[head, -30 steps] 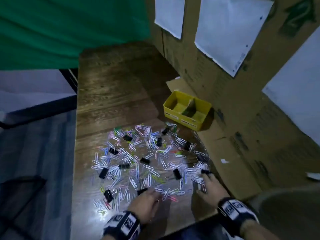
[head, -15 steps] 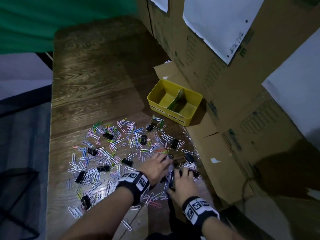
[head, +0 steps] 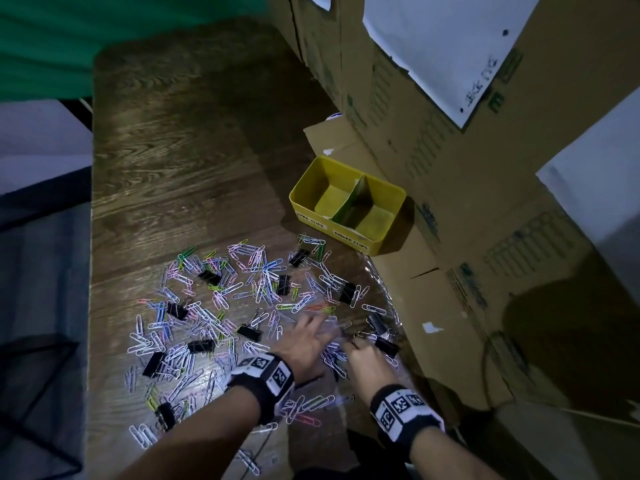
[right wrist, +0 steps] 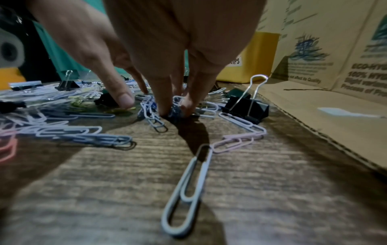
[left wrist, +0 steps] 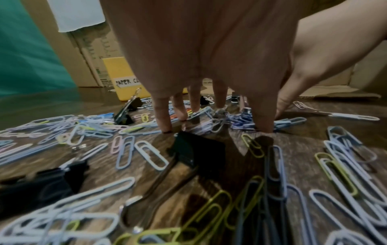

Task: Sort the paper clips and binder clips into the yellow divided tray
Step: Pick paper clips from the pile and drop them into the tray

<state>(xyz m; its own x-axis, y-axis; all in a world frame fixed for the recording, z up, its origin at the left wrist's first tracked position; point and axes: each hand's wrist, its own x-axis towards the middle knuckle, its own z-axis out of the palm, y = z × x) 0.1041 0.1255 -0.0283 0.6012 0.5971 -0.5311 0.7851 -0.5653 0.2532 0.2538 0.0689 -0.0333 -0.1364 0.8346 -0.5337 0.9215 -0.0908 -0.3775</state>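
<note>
Both hands have moved in from the tabletop's near edge over the last second and now meet in the right-hand part of the clip spread, near the right edge; a second ago they lay apart at the near fringe of the pile. Reads as gathering started, nothing sorted yet.

Tabletop (head: 180,174): dark wood, far half bare, clips scattered over the near half up to the right edge, where a cardboard flap (head: 408,271) lies.

Yellow divided tray (head: 313,183): at the right edge, just beyond the far side of the spread. Both compartments look empty. Front labels partly readable; "PAPER C…" shows in the left wrist view.

Paper clips (head: 214,299): coloured, mostly white and blue, all loose on the wood. Binder clips (head: 283,284): black, mixed in among them.

Left hand (head: 304,336): fingers spread and nearly straight, tips down on the clips and the wood, raking rather than gripping. Nothing held.

Right hand (head: 363,360): just beside the left, fingers touching. Right wrist view shows fingertips (right wrist: 165,107) drawn together and pressed on a small bunch of paper clips; looks like a forming pinch, but cannot tell whether it has closed on any. One binder clip (right wrist: 249,106) stands just right of it, untouched.
</note>
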